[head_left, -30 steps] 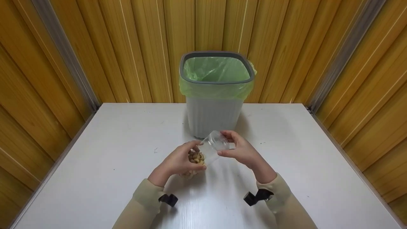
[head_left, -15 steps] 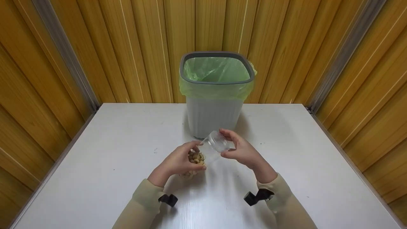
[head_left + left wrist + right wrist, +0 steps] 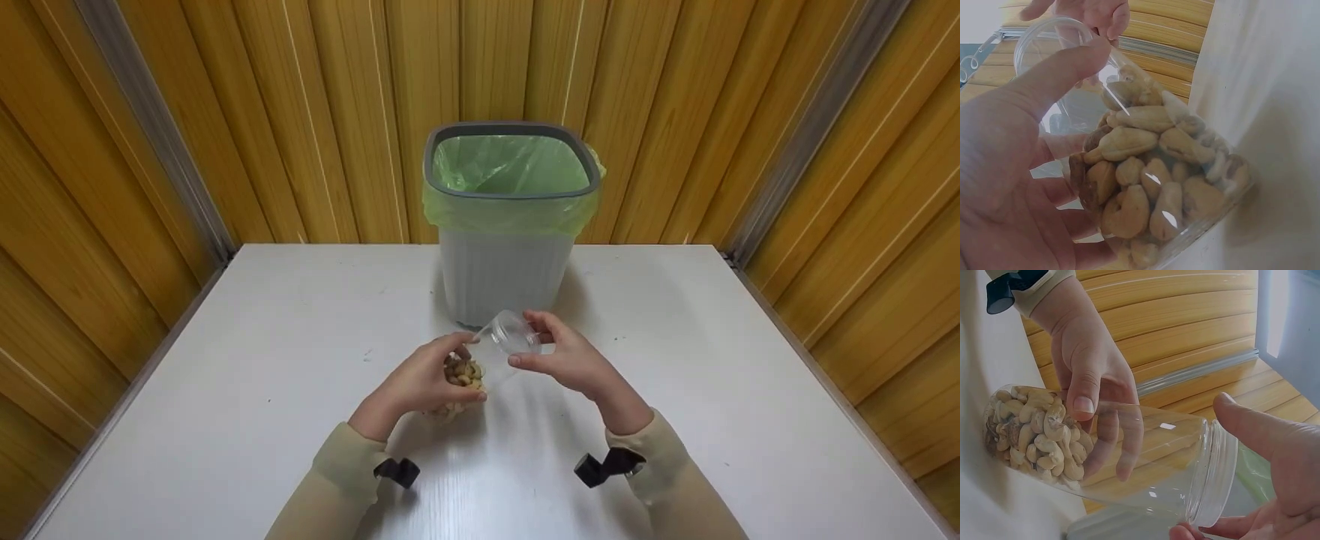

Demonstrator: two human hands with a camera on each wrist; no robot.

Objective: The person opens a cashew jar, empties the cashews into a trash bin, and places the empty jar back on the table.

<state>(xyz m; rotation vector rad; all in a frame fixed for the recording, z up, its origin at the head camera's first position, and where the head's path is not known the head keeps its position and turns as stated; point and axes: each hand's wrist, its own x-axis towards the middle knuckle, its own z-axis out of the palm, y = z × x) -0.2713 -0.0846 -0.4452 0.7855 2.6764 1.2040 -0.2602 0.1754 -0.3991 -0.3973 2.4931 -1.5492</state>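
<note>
A clear jar (image 3: 1151,450) partly filled with cashews (image 3: 1044,427) is held tilted over the white table, its mouth up toward the right. My left hand (image 3: 424,377) grips the jar's lower body, the thumb on one side and the fingers wrapped round the other, as the left wrist view shows close up. At the mouth sits a clear lid (image 3: 1221,475). My right hand (image 3: 568,357) holds this lid between thumb and fingers, with the thumb at its near edge in the head view. The right palm does not touch the jar's body.
A ribbed white trash bin (image 3: 502,277) stands behind the hands at the middle of the table (image 3: 322,315). Its grey rim (image 3: 512,196) holds a green bag (image 3: 517,214). Wood-look panels (image 3: 495,60) enclose the back and sides.
My right fingers and thumb shift round the lid one way, then back again, with the thumb now further left. The left hand and the jar stay in place.
</note>
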